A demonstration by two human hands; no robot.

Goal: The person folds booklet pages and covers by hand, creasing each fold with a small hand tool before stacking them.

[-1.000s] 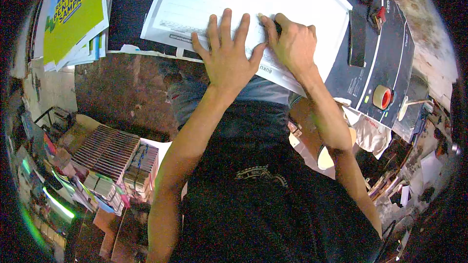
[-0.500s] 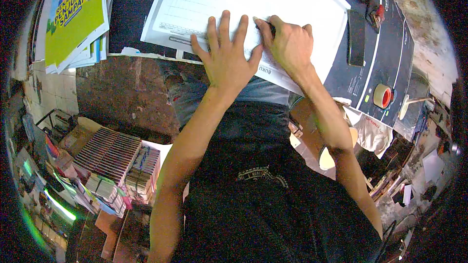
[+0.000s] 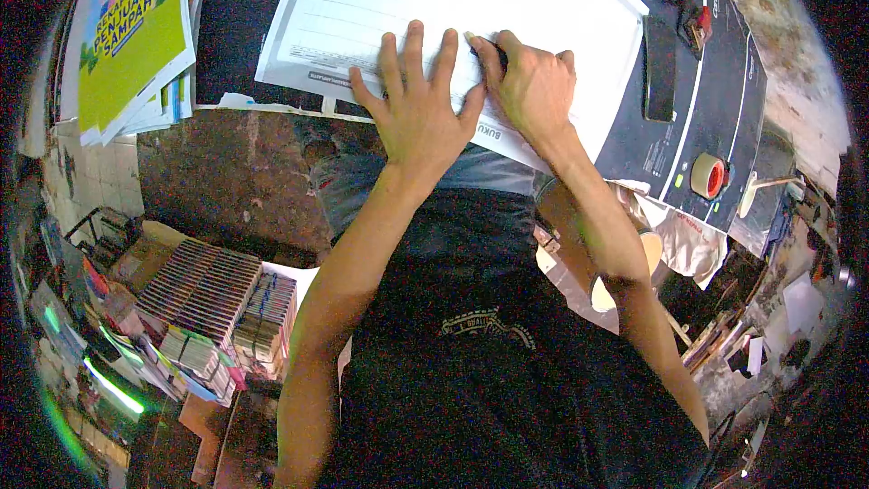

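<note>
Well, the widest thing here is the black surface with white lines (image 3: pixel 625 145), running across the top of the frame. On it, at upper centre, lies a big white printed paper sheet (image 3: pixel 362 9). A pile of green, blue and yellow printed papers (image 3: pixel 136 54) sits at upper left. The left hand (image 3: pixel 418 118) is spread open, flat on the sheet; just beside it, the right hand (image 3: pixel 534 95) has its grip closed. At upper right rest a flat black rectangular object (image 3: pixel 659 77) and, below it, a beige tape roll with a red core (image 3: pixel 706 176). Smallest, a dark object (image 3: pixel 501 56) is pinched in the right fingers over the sheet.
</note>
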